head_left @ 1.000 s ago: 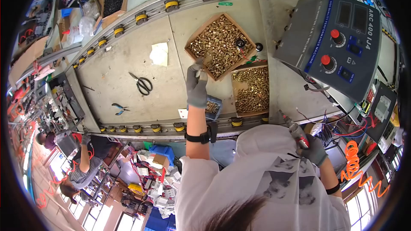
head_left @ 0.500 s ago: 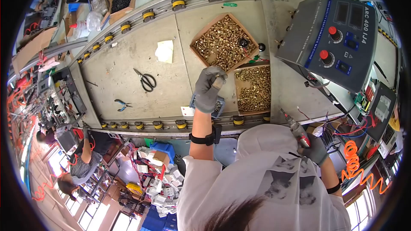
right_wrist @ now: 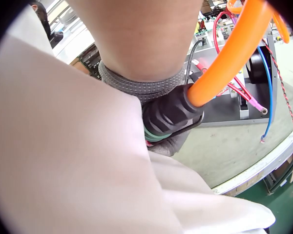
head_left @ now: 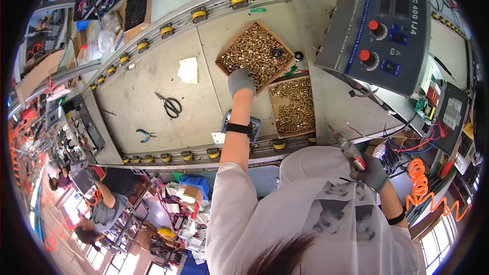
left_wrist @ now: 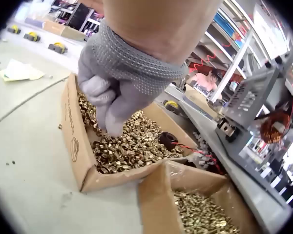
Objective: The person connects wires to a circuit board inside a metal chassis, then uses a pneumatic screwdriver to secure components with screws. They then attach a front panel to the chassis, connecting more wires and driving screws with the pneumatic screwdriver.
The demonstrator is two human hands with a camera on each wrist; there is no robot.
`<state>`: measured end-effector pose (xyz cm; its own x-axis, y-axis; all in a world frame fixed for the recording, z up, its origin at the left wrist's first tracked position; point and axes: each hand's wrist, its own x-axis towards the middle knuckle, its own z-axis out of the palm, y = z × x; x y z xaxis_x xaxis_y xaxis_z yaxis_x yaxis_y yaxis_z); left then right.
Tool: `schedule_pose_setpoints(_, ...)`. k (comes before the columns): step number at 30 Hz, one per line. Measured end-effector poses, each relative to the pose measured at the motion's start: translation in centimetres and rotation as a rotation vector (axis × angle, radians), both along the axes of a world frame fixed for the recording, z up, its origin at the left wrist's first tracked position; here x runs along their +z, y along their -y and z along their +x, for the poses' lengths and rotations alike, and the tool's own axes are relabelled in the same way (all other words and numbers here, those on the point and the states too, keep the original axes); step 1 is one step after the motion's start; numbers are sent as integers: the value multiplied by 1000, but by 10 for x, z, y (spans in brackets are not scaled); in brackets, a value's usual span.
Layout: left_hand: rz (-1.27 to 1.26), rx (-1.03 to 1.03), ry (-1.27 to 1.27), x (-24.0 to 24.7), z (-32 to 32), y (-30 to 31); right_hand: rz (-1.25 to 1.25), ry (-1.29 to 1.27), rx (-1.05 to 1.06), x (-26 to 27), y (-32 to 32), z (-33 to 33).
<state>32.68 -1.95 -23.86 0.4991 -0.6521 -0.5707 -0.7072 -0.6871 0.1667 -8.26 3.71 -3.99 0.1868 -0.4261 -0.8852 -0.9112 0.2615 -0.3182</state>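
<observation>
My left hand (head_left: 241, 80), in a grey glove, reaches over the near corner of a cardboard box (left_wrist: 77, 131) full of small brass fittings (head_left: 254, 51). In the left wrist view its fingers point down among the fittings, some of them curled; I cannot tell whether they pinch one. A second cardboard box (left_wrist: 154, 204) of smaller brass pieces stands beside the first. Under the left forearm sits a small blue tray (head_left: 256, 131). At the right side of the body, my gloved right hand (head_left: 374, 174) grips a red and grey air screwdriver (head_left: 350, 153), with an orange hose (right_wrist: 234, 56) at its end.
Scissors (head_left: 171, 106), blue-handled pliers (head_left: 145, 135) and a pale paper (head_left: 188, 70) lie on the bench at the left. A welder unit (head_left: 377, 35) stands at the right. Yellow rollers (head_left: 198, 15) line the bench edges. Another person (head_left: 104, 214) works at the lower left.
My left hand drew back from the box to above the blue tray with curled fingers, then reached forward into the box again. The right hand keeps its grip on the air screwdriver.
</observation>
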Motion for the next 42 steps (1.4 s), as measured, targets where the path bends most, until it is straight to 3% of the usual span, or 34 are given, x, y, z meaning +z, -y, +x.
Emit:
schedule_pose_setpoints(3, 18, -46, 47, -36, 2, -5, -9, -62, 71, 4, 4, 3)
schedule_pose_setpoints(4, 51, -176, 108, -23, -4, -4, -24, -59, 96, 5, 1, 2)
schedule_pose_setpoints(6, -132, -330, 160, -37, -2, -17, -23, -57, 135, 7, -2, -4)
schedule_pose_setpoints(8, -138, -393, 161, -54, 6, -23, -57, -23, 118, 16, -4, -4)
schedule_pose_setpoints(9, -177, -449, 132, -35, 4, -21, -74, -13, 109, 14, -9, -8)
schedule_pose_setpoints(11, -316, -121, 60, -33, 5, -22, -142, 15, 141, 13, -20, -18)
schedule_pose_setpoints(12, -488, 174, -155, -46, 11, -28, -155, 23, 117, 14, -25, -22)
schedule_pose_setpoints(13, -487, 218, -100, -5, -3, -21, -183, 5, 84, 19, -30, -26)
schedule_pose_setpoints(14, -701, 324, -331, -4, -3, -23, -186, -8, 70, 23, -34, -30)
schedule_pose_setpoints(15, -823, 319, -494, -5, -5, -26, -187, -15, 59, 27, -41, -36)
schedule_pose_setpoints(17, -974, 120, -583, 53, -54, -26, -241, -10, 24, 37, -54, -49)
schedule_pose_setpoints(19, -646, 290, -1046, 91, -100, -39, -275, 85, -134, 61, -63, -58)
schedule_pose_setpoints(21, -425, 312, -1490, 147, -162, -50, -306, 108, -179, 75, -74, -70)
schedule_pose_setpoints(23, -596, -197, -1369, 159, -213, -58, -329, 130, -222, 85, -86, -81)
schedule_pose_setpoints(25, -387, 52, -1504, 177, -249, -67, -373, 176, -333, 90, -96, -88)
schedule_pose_setpoints(31, -271, -39, -1753, 185, -277, -64, -443, 326, -446, 88, -122, -106)
schedule_pose_setpoints(35, -308, -126, -1703, 191, -284, -68, -457, 360, -452, 85, -130, -112)
schedule_pose_setpoints(37, -352, -188, -1500, 202, -285, -69, -442, 346, -447, 84, -132, -114)
schedule_pose_setpoints(42, -418, -366, -1402, 210, -287, -69, -449, 382, -419, 73, -135, -118)
